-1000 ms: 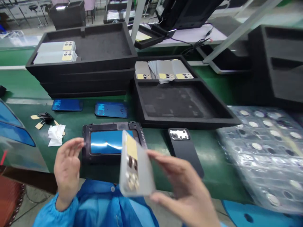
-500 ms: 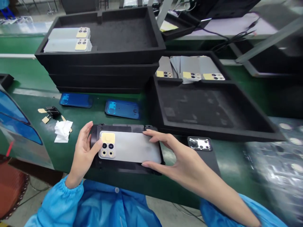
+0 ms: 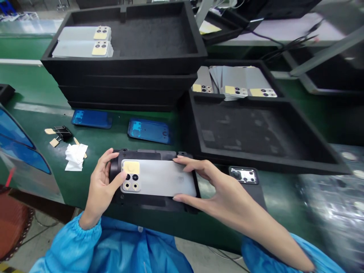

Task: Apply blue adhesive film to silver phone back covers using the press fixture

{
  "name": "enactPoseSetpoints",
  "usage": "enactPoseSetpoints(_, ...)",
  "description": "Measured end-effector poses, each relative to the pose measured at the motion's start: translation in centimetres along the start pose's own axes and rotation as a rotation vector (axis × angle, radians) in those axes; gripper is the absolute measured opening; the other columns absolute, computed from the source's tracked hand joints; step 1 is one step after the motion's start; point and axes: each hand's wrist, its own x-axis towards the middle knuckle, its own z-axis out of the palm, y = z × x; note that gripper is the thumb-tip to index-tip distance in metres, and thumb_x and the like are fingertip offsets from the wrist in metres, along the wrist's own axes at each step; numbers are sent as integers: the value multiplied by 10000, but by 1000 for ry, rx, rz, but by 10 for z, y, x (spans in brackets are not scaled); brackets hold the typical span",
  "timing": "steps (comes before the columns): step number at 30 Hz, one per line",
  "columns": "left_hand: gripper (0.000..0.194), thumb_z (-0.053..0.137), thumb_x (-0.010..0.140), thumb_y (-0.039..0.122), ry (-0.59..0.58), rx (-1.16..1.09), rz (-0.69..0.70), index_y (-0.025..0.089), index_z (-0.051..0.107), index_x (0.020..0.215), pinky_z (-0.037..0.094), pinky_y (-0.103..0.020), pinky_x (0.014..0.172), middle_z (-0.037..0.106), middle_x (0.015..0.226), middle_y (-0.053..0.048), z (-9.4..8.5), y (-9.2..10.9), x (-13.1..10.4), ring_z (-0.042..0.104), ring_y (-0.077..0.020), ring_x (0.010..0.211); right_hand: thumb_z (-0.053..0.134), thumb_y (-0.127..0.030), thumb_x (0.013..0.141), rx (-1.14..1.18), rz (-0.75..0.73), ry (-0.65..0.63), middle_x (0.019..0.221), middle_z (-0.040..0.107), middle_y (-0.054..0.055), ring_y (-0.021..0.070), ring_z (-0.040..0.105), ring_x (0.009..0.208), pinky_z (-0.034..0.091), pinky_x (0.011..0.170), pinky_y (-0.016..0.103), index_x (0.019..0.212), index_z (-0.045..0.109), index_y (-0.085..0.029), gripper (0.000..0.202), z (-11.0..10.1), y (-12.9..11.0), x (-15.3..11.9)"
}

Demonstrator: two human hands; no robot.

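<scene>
A silver-grey phone back cover [image 3: 162, 178] lies face up in a black fixture [image 3: 148, 154], its camera block at the left end with a yellow patch. My left hand [image 3: 99, 182] grips the left end, thumb pressed by the lens rings and fingers curled behind the fixture's far left corner. My right hand [image 3: 216, 185] spans the cover near its right end, fingers at the far long edge and thumb at the near one. What lies under the cover is hidden.
Stacked black trays [image 3: 122, 68] stand behind, with more covers [image 3: 76, 47] in the top one. Another black tray [image 3: 241, 129] is at right. Two blue-filmed phone panels [image 3: 149, 130], a crumpled tissue [image 3: 76, 156], a binder clip [image 3: 63, 132] and a dark phone part [image 3: 243, 175] lie around.
The view has shifted slightly, so most things sit a little further right. My left fingers have moved slightly inward over the fixture's far edge; my right hand keeps its hold.
</scene>
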Motion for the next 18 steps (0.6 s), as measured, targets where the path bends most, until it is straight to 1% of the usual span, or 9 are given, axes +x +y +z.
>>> enactPoseSetpoints(7, 383, 815, 754, 328, 5, -31, -6, 223, 688, 1100, 409, -438, 1186, 520, 1529, -113, 1, 2, -1, 458, -314, 1448, 639, -690, 862, 0, -8, 12, 1362, 682, 152, 389, 618, 1300, 589, 988, 544, 993, 514, -266, 461, 3, 0, -1)
enactPoseSetpoints(10, 382, 819, 758, 321, 1, -33, -3, 223, 690, 1104, 430, -425, 1172, 512, 1537, -115, 1, 2, -1, 468, -309, 1442, 643, -692, 859, 15, 2, 20, 1371, 675, 149, 388, 608, 1313, 585, 993, 550, 992, 503, -270, 463, 4, 0, -2)
enactPoseSetpoints(14, 364, 813, 773, 308, -2, -22, 11, 215, 697, 1106, 444, -412, 1160, 507, 1536, -125, 1, 1, -1, 481, -303, 1433, 628, -736, 841, 15, 10, 28, 1343, 691, 157, 391, 621, 1297, 592, 978, 556, 975, 501, -269, 501, 4, 0, -2)
enactPoseSetpoints(18, 341, 815, 781, 291, -3, -32, 19, 223, 709, 1098, 444, -383, 1158, 529, 1514, -113, 0, 1, -2, 497, -281, 1421, 642, -723, 839, 19, 16, 31, 1340, 692, 163, 392, 618, 1300, 587, 990, 551, 960, 509, -263, 493, 5, -1, -3)
